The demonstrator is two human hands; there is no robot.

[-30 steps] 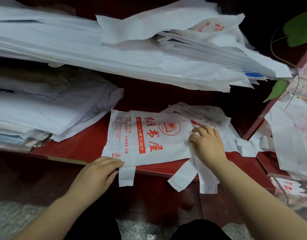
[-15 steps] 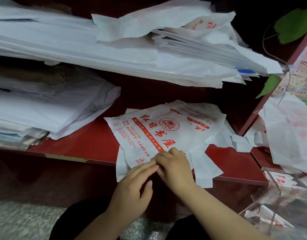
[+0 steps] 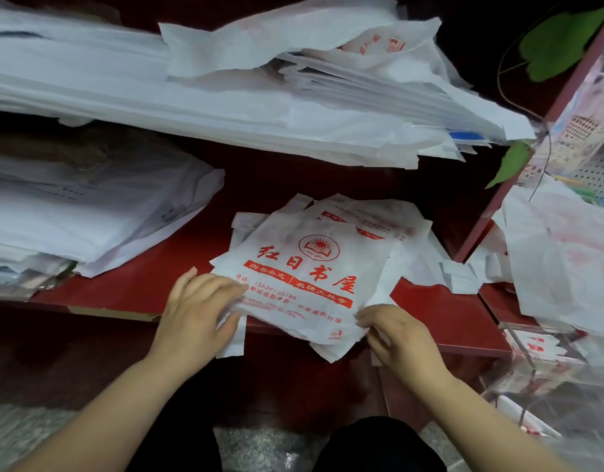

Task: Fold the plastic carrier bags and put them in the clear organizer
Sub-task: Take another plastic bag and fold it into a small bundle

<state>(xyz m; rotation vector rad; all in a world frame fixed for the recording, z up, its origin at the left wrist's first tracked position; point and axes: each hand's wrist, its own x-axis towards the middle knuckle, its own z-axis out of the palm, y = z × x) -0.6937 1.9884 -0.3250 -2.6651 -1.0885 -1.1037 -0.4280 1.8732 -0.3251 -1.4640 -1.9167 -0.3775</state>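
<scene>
At centre frame, a carrier bag [image 3: 304, 267] lies on the red shelf [image 3: 140, 284], apparently being squared for folding: left hand [image 3: 195, 315] flat on one near corner, right hand [image 3: 396, 338] pinching the other. Next, likely an even crease.

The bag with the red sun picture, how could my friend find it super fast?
Find the red shelf below the big white stacks. A small pile of bags lies at its front edge, between the left hand and right hand. Yours is the top bag, the only one showing a whole red book-and-sun circle.
</scene>
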